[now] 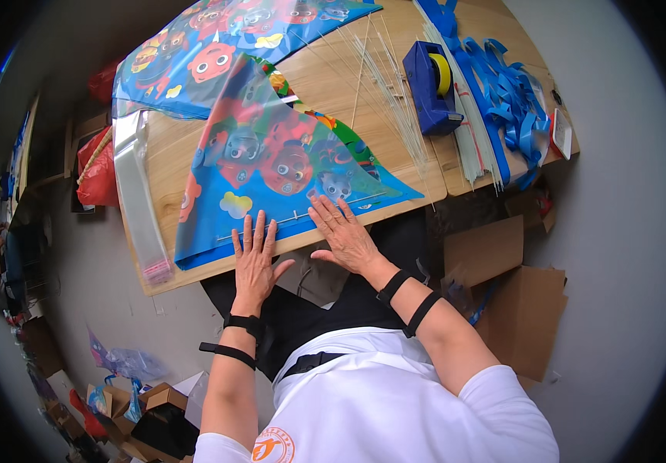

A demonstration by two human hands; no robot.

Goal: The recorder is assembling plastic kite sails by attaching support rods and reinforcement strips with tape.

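A triangular, cartoon-printed sheet (271, 166) of blue film, which looks like a kite sail, lies folded on the wooden table (395, 166). My left hand (254, 261) rests with spread fingers on its near edge. Flat and angled inward, my right hand (346, 238) touches the same edge a little to the right, its thumb apart. Neither hand grips anything. A thin pale rod (297, 215) with a small cross mark runs along this edge between the fingertips, partly covered by them. The sheet's far corner lifts and curls, showing a green and yellow printed layer beneath.
Behind lies a second printed sheet (186, 77). Long thin rods (383, 85) are scattered to the right, beside a blue tape dispenser (431, 89) and a heap of blue ribbon (507, 96). Clear plastic sleeves (136, 193) line the left edge. Cardboard boxes (514, 309) stand below right.
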